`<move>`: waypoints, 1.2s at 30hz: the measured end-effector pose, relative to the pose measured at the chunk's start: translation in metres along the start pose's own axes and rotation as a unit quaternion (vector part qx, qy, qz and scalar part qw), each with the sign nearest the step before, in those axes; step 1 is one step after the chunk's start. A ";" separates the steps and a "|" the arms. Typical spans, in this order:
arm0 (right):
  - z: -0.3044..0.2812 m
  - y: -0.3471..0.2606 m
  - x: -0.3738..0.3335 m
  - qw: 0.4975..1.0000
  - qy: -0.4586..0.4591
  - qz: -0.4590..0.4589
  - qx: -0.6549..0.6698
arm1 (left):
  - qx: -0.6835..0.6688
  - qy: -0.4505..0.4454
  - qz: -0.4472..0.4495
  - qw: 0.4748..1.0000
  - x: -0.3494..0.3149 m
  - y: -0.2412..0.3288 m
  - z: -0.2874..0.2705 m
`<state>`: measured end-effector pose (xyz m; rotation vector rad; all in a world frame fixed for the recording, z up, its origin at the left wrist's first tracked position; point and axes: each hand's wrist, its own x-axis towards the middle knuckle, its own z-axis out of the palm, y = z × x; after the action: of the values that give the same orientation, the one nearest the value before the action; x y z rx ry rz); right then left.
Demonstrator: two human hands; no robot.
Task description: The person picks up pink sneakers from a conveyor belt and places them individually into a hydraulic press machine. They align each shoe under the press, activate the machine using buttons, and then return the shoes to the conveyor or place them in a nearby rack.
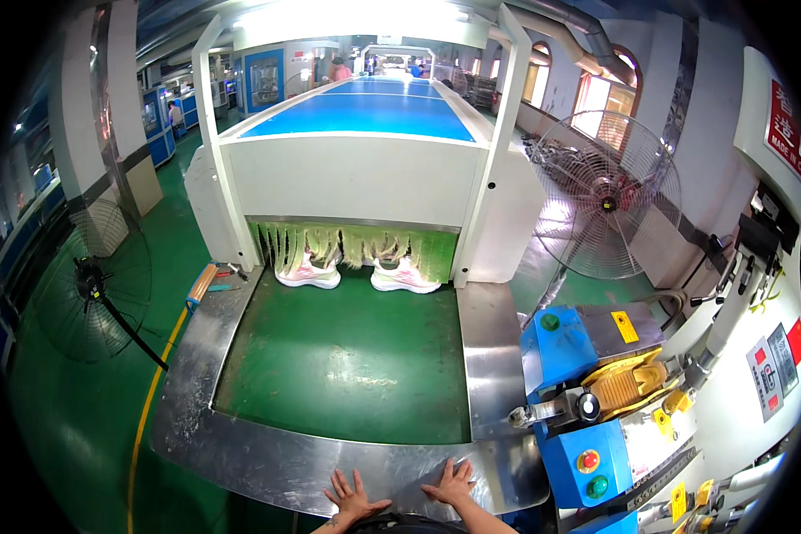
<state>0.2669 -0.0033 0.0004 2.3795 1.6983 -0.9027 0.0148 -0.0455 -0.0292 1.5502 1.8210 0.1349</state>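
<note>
My left hand [354, 498] rests palm down, fingers spread, on the metal front ledge [285, 458] of a conveyor machine. A short way to its right, my right hand [452, 483] lies on the same ledge with its fingers stretched out; nothing is in either hand. Beyond the ledge runs the green conveyor belt [351, 365]. At its far end two white and pink sneakers, a left one [307, 274] and a right one [405, 276], stand under a fringed green curtain [365, 242] at the machine opening. Fringe strips hide their upper parts.
To the right stands a machine with blue control boxes [587, 463], buttons and a yellow clamp part [627, 383]. Large fans stand at left [91, 278] and right [608, 205]. Small tools [227, 274] lie on the ledge's far left. A blue belt [365, 111] runs behind.
</note>
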 end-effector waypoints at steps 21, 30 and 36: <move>0.007 0.015 -0.021 0.997 -0.019 0.072 0.023 | -0.022 0.007 -0.007 1.000 -0.003 0.005 -0.008; 0.008 0.018 -0.022 0.997 -0.014 0.069 0.025 | -0.016 0.009 -0.003 1.000 -0.012 0.017 -0.018; 0.010 0.015 -0.024 0.998 -0.007 0.068 0.014 | -0.021 0.008 -0.004 1.000 -0.014 0.013 -0.018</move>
<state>0.2704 -0.0333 0.0003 2.4647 1.5067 -0.9243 0.0147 -0.0476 -0.0035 1.5172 1.8254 0.1807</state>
